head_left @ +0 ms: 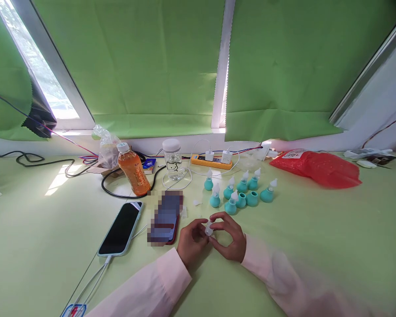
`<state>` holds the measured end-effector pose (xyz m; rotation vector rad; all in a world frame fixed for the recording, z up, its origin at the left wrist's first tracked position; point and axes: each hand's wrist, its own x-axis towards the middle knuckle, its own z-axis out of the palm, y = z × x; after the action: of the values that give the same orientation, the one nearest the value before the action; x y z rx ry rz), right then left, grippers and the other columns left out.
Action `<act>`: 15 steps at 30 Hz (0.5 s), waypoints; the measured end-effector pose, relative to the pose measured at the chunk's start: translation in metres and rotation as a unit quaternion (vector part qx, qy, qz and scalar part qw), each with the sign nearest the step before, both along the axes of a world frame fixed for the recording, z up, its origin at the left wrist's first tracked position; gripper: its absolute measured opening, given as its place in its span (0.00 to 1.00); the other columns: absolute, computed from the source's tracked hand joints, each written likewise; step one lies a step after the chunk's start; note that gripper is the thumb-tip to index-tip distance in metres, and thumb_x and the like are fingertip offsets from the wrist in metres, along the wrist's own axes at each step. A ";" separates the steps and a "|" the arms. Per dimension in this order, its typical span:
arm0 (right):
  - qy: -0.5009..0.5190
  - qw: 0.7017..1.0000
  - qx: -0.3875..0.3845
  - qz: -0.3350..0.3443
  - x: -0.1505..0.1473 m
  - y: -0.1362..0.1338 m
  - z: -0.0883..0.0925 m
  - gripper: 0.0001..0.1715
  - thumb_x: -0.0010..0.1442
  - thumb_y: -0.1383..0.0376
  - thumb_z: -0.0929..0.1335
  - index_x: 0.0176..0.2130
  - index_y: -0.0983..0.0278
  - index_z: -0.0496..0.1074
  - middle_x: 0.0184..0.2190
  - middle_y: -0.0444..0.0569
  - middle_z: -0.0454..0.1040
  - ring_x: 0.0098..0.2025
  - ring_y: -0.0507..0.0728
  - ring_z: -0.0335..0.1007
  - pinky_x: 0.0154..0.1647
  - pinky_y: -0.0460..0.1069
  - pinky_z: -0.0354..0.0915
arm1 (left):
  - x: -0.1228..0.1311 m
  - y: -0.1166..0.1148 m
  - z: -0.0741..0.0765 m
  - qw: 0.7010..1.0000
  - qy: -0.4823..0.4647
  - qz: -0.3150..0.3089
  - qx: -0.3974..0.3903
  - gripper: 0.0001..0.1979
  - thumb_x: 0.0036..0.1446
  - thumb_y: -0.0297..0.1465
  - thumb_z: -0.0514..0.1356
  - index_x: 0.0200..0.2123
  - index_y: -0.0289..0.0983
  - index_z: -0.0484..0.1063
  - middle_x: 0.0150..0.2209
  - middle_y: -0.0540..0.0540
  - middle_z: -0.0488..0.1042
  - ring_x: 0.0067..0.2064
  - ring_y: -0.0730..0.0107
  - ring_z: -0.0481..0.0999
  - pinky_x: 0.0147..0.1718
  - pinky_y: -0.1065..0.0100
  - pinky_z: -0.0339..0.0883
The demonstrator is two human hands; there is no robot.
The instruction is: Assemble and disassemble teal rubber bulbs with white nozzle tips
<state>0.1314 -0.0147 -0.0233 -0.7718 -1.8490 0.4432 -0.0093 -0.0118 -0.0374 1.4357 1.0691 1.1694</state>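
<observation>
Between my two hands is a small translucent white plastic nozzle tip [209, 229], held over the near middle of the table. My left hand [193, 243] pinches it from the left with thumb and forefinger. From the right, my right hand [230, 237] closes its fingertips and thumb on the same piece. Just beyond stand several small teal squeeze bulbs [230, 205], most topped with a clear pointed tip. Two teal bulbs [252, 198] have open necks with no tip on them. A tiny white scrap [197, 202] lies beyond my left hand.
Left of my hands lie a phone [120, 229] with charging cables and a second, partly blurred phone [166, 215]. Behind them stand an orange drink bottle [133, 169] and a clear jar [173, 160]. A yellow power strip [211, 162] and a red plastic bag [317, 168] lie at the back.
</observation>
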 end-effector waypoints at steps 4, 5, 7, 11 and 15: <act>0.015 1.000 -0.011 -0.019 -0.001 0.004 -0.003 0.09 0.46 0.72 0.66 0.31 0.62 0.66 0.33 0.49 0.67 0.36 0.54 0.66 0.28 0.46 0.66 | -0.001 -0.001 0.003 1.000 -0.010 -0.005 0.010 0.14 0.41 0.22 0.58 0.35 0.34 0.68 0.24 0.50 0.67 0.26 0.75 0.68 0.28 0.73 0.64; 0.022 0.999 -0.018 -0.022 -0.001 0.004 -0.003 0.09 0.46 0.72 0.65 0.31 0.62 0.67 0.32 0.49 0.67 0.35 0.54 0.66 0.27 0.45 0.66 | -0.002 -0.001 0.004 1.000 -0.021 0.000 0.009 0.13 0.41 0.23 0.59 0.34 0.34 0.68 0.24 0.49 0.68 0.27 0.74 0.68 0.29 0.73 0.64; 0.040 0.998 -0.041 -0.021 0.000 0.005 -0.004 0.09 0.46 0.72 0.65 0.31 0.62 0.67 0.31 0.48 0.69 0.34 0.54 0.67 0.25 0.45 0.67 | -0.005 0.001 0.008 0.998 -0.054 0.014 -0.003 0.10 0.40 0.24 0.60 0.31 0.33 0.68 0.26 0.48 0.69 0.29 0.73 0.69 0.32 0.72 0.65; 0.081 0.990 -0.116 -0.009 0.000 0.005 -0.003 0.12 0.46 0.72 0.65 0.34 0.62 0.66 0.32 0.47 0.70 0.35 0.54 0.68 0.26 0.46 0.69 | -0.010 0.006 0.015 0.993 -0.101 0.046 -0.040 0.07 0.38 0.25 0.62 0.25 0.32 0.70 0.27 0.46 0.72 0.32 0.70 0.71 0.34 0.71 0.66; 0.110 0.981 -0.163 0.011 -0.001 0.004 -0.002 0.14 0.46 0.72 0.65 0.36 0.62 0.63 0.33 0.48 0.69 0.37 0.55 0.68 0.29 0.48 0.70 | -0.011 0.007 0.018 0.992 -0.103 0.046 -0.049 0.07 0.36 0.26 0.63 0.24 0.32 0.71 0.27 0.45 0.73 0.32 0.67 0.72 0.34 0.69 0.67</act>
<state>0.1301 -0.0105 -0.0255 -0.8826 -1.5990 0.8260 -0.0205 -0.0046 -0.0196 1.1729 1.0424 1.2825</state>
